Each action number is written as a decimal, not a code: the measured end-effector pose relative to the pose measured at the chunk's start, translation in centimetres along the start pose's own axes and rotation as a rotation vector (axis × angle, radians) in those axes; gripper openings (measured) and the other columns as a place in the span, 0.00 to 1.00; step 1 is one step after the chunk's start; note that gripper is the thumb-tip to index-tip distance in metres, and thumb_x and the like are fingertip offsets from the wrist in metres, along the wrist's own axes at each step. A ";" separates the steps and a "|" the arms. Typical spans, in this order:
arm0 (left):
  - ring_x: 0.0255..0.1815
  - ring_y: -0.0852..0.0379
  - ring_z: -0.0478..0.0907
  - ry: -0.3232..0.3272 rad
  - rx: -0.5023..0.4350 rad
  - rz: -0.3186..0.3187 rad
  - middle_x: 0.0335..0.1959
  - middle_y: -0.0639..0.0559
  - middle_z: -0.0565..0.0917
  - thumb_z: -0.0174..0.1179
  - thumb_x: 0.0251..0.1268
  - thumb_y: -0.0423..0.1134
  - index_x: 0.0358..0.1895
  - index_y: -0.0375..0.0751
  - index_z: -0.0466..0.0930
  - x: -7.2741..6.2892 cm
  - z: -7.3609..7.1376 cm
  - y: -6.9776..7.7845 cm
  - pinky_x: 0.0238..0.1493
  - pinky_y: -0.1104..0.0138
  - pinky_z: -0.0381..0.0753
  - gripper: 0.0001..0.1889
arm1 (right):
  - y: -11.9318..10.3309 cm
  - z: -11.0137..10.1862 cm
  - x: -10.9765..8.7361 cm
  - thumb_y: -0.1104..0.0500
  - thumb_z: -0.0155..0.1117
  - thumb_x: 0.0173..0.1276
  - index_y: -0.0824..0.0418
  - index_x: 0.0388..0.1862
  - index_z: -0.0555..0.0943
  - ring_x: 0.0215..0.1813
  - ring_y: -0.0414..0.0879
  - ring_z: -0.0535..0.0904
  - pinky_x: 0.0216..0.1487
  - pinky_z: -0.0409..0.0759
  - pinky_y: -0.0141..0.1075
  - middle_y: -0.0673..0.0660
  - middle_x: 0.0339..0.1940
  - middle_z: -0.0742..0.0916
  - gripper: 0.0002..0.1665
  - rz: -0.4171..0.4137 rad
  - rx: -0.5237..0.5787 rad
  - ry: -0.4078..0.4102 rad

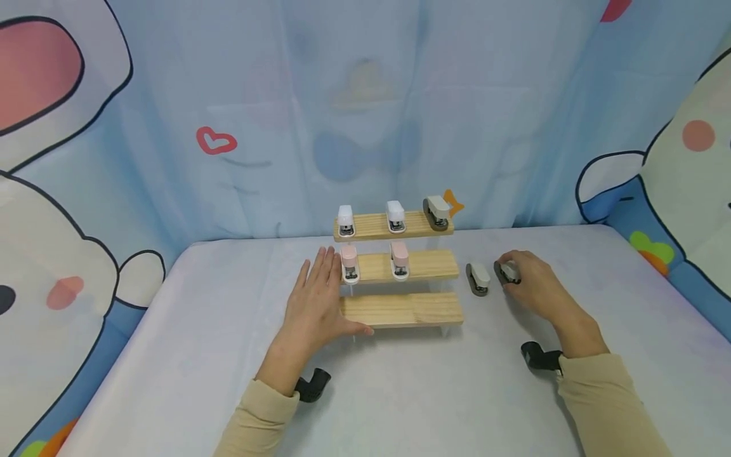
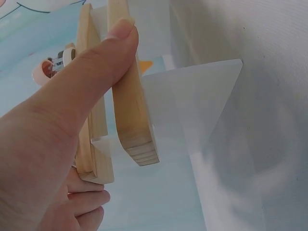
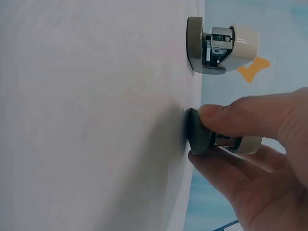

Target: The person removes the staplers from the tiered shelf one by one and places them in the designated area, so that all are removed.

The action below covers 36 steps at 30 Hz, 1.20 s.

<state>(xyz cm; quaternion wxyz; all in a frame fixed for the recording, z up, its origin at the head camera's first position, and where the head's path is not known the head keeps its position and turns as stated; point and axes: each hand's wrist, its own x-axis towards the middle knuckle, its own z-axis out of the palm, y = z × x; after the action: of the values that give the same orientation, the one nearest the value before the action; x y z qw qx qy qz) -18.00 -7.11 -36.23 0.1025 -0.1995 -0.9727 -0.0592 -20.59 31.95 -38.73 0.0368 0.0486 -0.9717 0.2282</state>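
My right hand (image 1: 533, 285) pinches a small grey-and-white stapler (image 3: 202, 132) between thumb and fingers, its dark base close to the tabletop. Another such stapler (image 1: 478, 279) stands to the left of it on the table. At the left end of a three-tier wooden stand, my left hand (image 1: 316, 301) lies with straight fingers along the side. Its thumb (image 2: 122, 31) rests on the front edge of the lowest board (image 1: 402, 310). Two pink staplers (image 1: 350, 263) stand on the middle board (image 1: 436, 263). The top board (image 1: 368, 225) bears two white staplers (image 1: 395, 216) and a grey-and-white stapler (image 1: 436, 212).
Clear supports (image 2: 192, 91) hold up the stand's boards. A white cloth covers the table (image 1: 428, 393), and a blue cartoon curtain (image 1: 365, 95) hangs right behind it. Black wrist mounts (image 1: 313, 385) stick out beside both sleeves.
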 end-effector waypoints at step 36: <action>0.83 0.46 0.45 0.033 -0.018 -0.001 0.80 0.38 0.52 0.70 0.29 0.78 0.78 0.30 0.51 -0.1 0.4 0.0 0.83 0.52 0.46 0.74 | -4.9 -3.1 -2.4 0.66 0.65 0.65 0.69 0.64 0.71 0.57 0.70 0.72 0.50 0.76 0.65 0.74 0.66 0.72 0.29 -0.108 0.002 0.275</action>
<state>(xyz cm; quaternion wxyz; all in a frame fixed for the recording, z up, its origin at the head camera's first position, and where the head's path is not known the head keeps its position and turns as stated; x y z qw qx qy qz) -18.02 -7.04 -36.66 0.1165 -0.1988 -0.9705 -0.0712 -17.47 29.20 -34.00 0.1819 0.0689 -0.9532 0.2314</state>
